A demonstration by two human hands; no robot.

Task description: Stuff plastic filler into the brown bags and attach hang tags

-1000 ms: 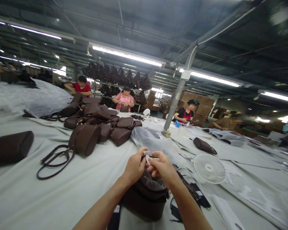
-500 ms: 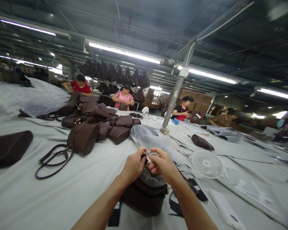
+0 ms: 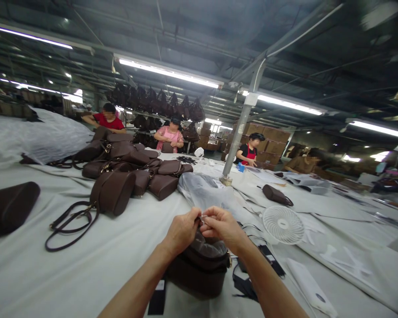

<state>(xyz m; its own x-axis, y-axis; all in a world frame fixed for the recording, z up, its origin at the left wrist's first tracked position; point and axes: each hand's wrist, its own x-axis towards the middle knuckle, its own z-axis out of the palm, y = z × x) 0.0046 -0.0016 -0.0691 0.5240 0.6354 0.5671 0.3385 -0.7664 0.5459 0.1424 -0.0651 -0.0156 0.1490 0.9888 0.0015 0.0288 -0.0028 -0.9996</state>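
A dark brown handbag (image 3: pixel 199 276) stands open in front of me, with crinkled clear plastic (image 3: pixel 210 248) in its mouth. Above its far rim, my left hand (image 3: pixel 181 230) is closed in a pinch; what lies between its fingertips is mostly hidden. Touching close beside it, my right hand (image 3: pixel 223 227) pinches a small white strip (image 3: pixel 204 216), largely covered by the fingers. Black tags (image 3: pixel 272 259) with cords lie right of the bag, and another black tag (image 3: pixel 157 297) lies at its left.
Brown handbags (image 3: pixel 112 190) are piled to the left, one with its strap trailing. Beyond my hands lie a clear plastic bag (image 3: pixel 202 187) and a metal post (image 3: pixel 240 132). A white fan (image 3: pixel 283 224) and white box (image 3: pixel 310 285) sit right. Several co-workers stand across the table.
The white strip, plainly seen between my hands before, is now mostly covered as my fingertips have closed in. Another person's fingertips at the far left edge have gone from view.
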